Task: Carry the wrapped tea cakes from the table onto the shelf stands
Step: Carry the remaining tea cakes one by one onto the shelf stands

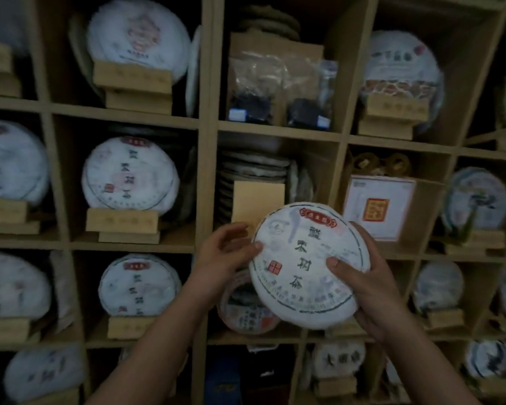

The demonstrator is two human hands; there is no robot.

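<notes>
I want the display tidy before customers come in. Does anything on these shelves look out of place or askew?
One wrapped cake in the cubby behind the held tea cake leans on no visible stand, unlike its neighbours. The cubby above has a bare stand fronting stacked cakes. Nothing looks spilled or torn.

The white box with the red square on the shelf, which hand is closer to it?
Right. The right hand grips the held tea cake's edge just below the white box; the left hand holds the cake's far side, farther away.
</notes>
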